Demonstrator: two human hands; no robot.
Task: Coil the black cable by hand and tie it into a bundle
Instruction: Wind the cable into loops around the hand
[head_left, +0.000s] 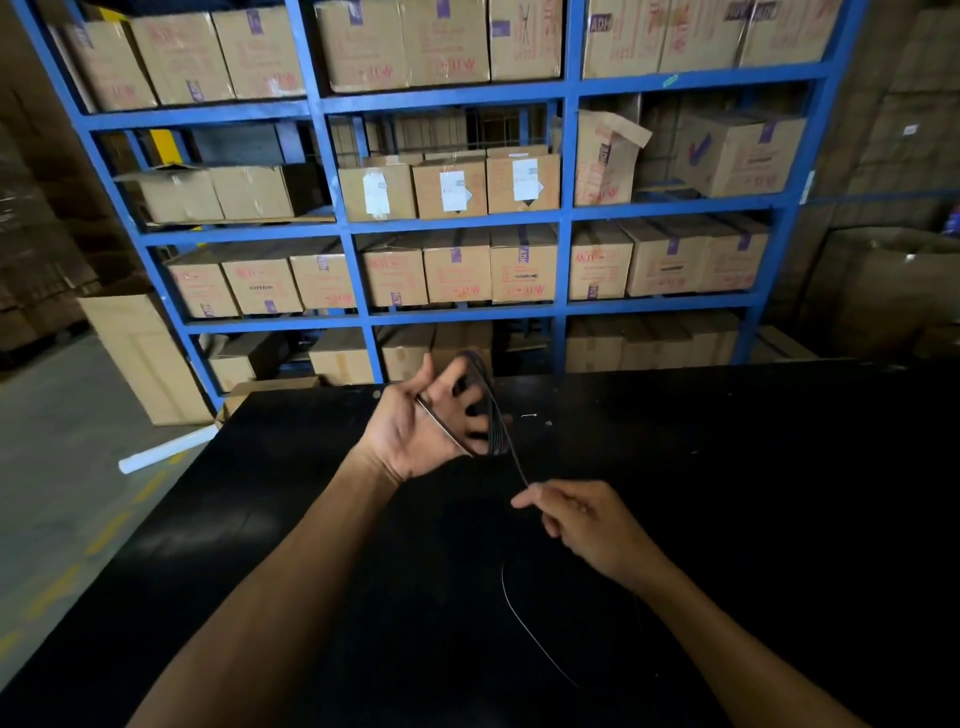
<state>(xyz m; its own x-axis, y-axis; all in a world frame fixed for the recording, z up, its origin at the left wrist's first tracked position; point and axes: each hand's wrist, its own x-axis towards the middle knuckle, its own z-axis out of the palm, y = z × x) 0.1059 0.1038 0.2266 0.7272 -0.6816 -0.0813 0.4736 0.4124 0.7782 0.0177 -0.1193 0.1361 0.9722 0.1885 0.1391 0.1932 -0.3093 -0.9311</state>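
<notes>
My left hand (415, 426) is raised above the black table (753, 467), palm towards me and fingers spread. Several loops of the thin black cable (488, 400) are wound around those fingers. One strand runs from the loops down and to the right into my right hand (582, 525), which pinches it between thumb and fingertips. The loose remainder of the cable (524, 623) curves over the tabletop below my right hand and is hard to follow against the dark surface.
A blue metal rack (358, 280) filled with cardboard boxes stands just behind the table. To the left, a tall box (140, 358) and a white tube (166, 449) rest on the grey floor. More stacked cartons (883, 291) are at the right.
</notes>
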